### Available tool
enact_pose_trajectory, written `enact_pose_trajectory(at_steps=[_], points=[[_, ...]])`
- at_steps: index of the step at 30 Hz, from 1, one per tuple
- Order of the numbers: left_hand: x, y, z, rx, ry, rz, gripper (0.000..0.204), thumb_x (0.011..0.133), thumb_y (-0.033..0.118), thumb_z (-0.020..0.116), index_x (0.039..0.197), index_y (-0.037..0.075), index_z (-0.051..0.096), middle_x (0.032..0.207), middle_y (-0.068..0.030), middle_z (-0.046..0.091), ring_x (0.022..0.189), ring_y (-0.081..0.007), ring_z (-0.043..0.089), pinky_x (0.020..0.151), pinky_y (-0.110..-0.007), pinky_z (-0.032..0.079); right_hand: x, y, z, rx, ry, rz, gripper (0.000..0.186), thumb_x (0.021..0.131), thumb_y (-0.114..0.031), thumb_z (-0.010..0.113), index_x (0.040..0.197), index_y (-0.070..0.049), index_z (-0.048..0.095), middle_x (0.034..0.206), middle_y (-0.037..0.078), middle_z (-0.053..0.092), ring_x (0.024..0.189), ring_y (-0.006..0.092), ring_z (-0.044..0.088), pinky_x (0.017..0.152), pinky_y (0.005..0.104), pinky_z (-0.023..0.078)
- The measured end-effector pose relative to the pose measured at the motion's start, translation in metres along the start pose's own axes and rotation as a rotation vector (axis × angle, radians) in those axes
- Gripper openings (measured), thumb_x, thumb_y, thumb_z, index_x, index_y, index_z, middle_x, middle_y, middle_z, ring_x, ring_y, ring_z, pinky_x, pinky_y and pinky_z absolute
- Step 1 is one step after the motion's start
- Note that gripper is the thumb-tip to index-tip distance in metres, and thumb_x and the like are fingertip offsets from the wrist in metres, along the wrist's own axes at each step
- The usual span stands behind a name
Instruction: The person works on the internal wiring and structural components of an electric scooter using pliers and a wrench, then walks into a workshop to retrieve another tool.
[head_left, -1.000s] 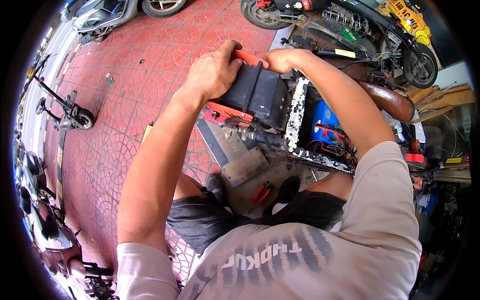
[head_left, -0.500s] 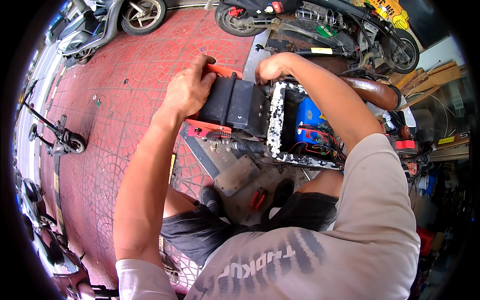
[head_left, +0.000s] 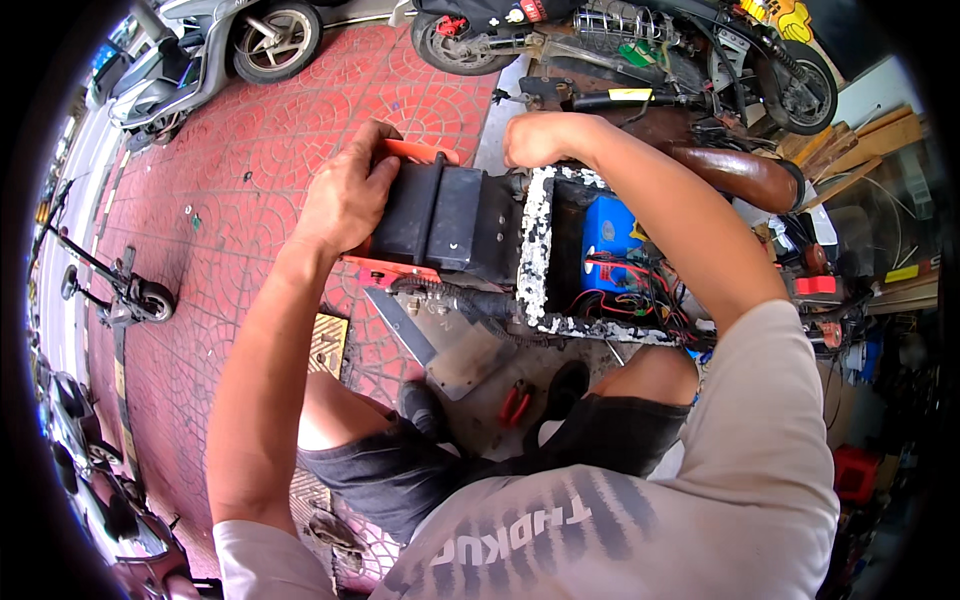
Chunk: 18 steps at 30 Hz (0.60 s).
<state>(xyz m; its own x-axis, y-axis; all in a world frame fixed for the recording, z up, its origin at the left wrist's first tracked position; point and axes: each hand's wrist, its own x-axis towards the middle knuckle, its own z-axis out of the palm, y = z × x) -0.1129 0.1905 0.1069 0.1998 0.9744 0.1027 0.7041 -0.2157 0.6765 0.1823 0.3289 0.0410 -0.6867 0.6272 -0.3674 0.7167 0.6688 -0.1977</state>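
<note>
A black box-like housing (head_left: 465,215) with orange side panels (head_left: 405,268) lies in front of me, a black strap across its top. My left hand (head_left: 345,198) is closed round its left end, thumb against the black part and fingertips over the far orange panel. My right hand (head_left: 545,138) is curled into a fist just beyond the far edge of an open compartment (head_left: 537,255). Its fingertips, and anything in them, are hidden. Flaky white residue coats the compartment's rim. Inside sit a blue battery-like pack (head_left: 608,240) and a tangle of red and black wires (head_left: 640,290).
Red-handled pliers (head_left: 515,403) lie on the ground between my shoes, near a metal plate (head_left: 465,360). A partly dismantled two-wheeler (head_left: 640,50) lies beyond my right arm. Wood pieces (head_left: 870,150) are at the right; a parked scooter (head_left: 190,75) and kick scooter (head_left: 130,285) stand left.
The whole view has shifted slightly, putting the housing and compartment further left in the picture. My right hand has turned and its fingers look more tightly curled; my left hand keeps its hold.
</note>
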Motion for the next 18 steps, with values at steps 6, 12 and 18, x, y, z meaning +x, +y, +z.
enact_pose_trajectory(at_steps=[6, 12, 18], points=[[-0.005, 0.004, -0.004, -0.026, 0.05, 0.054, 0.027, 0.1, 0.014, 0.056, 0.127, 0.006, 0.056, 0.108, -0.024, 0.07, 0.107, -0.0428, 0.068, 0.092, -0.046, 0.052, -0.071, -0.089, -0.008, -0.158, 0.331, 0.29, 0.026, 0.091, -0.021, 0.059, 0.087, 0.0, 0.073, 0.09, 0.021, 0.074, 0.09, 0.0389, 0.072, 0.08, 0.0499, 0.058], [0.0, 0.002, -0.002, -0.103, 0.0, 0.0, 0.023, 0.096, 0.001, 0.055, 0.119, 0.001, 0.057, 0.101, -0.0181, 0.064, 0.094, -0.0358, 0.063, 0.088, -0.042, 0.049, -0.059, -0.081, 0.007, -0.118, 0.406, 0.197, 0.015, 0.083, -0.015, 0.062, 0.08, -0.002, 0.069, 0.083, 0.017, 0.073, 0.084, 0.0307, 0.071, 0.07, 0.0412, 0.059], [0.02, 0.009, -0.014, -0.045, -0.041, 0.009, 0.028, 0.089, -0.003, 0.056, 0.117, 0.0, 0.06, 0.108, -0.0173, 0.064, 0.101, -0.0363, 0.059, 0.093, -0.044, 0.045, -0.055, -0.077, -0.001, 0.023, 0.353, 0.245, 0.011, 0.081, -0.018, 0.063, 0.08, -0.007, 0.067, 0.082, 0.009, 0.067, 0.088, 0.0249, 0.066, 0.067, 0.0354, 0.057]])
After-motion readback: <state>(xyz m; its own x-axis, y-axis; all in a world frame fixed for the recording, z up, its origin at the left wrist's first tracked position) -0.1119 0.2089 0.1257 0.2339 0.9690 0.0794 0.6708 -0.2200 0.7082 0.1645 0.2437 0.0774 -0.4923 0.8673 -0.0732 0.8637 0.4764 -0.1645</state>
